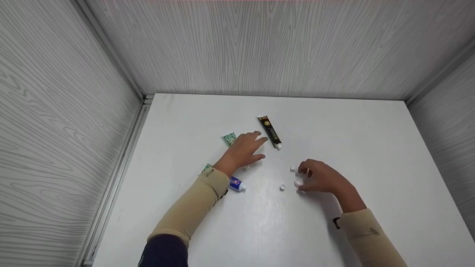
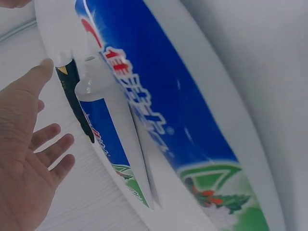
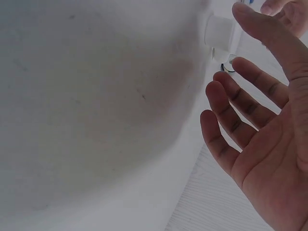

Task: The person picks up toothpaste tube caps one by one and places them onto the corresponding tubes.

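Note:
My left hand (image 1: 245, 150) is held above a toothpaste tube whose green end (image 1: 229, 138) shows beside the fingers; its middle is hidden. The fingers are spread and hold nothing. Under the left forearm lies another toothpaste tube (image 1: 235, 183), blue and green; it fills much of the left wrist view, with the other blue tube (image 2: 108, 130) behind it. Farther back is a black toothpaste tube (image 1: 271, 130), its white neck toward me. My right hand (image 1: 321, 177) is by a white cap (image 1: 298, 182), fingers loosely bent, thumb and fingertips apart. Two more small white caps (image 1: 282, 187) (image 1: 292, 169) lie nearby.
The white tabletop (image 1: 371, 148) carries all of these things. Grey wood-grain panels stand behind it (image 1: 259, 48) and at the left (image 1: 63, 129), with another panel at the right. A metal frame strip (image 1: 122, 159) runs along the left edge.

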Action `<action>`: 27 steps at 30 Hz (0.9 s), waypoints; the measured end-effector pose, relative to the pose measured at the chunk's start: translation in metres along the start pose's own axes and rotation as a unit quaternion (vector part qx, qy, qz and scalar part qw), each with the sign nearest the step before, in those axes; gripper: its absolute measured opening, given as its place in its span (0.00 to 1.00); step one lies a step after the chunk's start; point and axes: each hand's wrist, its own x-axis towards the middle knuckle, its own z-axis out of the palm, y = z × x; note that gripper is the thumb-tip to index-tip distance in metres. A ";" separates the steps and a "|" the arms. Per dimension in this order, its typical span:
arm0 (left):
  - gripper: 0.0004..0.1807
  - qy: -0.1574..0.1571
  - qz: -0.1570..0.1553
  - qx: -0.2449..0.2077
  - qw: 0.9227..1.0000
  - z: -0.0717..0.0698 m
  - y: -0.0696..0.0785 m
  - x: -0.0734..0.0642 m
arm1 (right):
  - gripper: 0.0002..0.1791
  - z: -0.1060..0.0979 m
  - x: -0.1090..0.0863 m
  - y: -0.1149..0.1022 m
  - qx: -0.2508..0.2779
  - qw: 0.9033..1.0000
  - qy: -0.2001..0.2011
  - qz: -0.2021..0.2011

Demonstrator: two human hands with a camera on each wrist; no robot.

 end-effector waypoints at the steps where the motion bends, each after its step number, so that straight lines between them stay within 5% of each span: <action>1: 0.34 -0.001 0.003 0.005 1.000 0.000 0.001 0.003 | 0.26 0.001 -0.001 0.000 0.001 1.000 0.000 0.000; 13: 0.29 0.004 0.039 0.074 0.996 -0.008 0.007 0.034 | 0.21 0.004 -0.010 -0.001 -0.001 1.000 0.006 -0.010; 27: 0.26 -0.049 0.075 0.178 0.980 0.006 0.005 0.059 | 0.19 0.010 -0.017 -0.007 -0.001 1.000 0.005 -0.019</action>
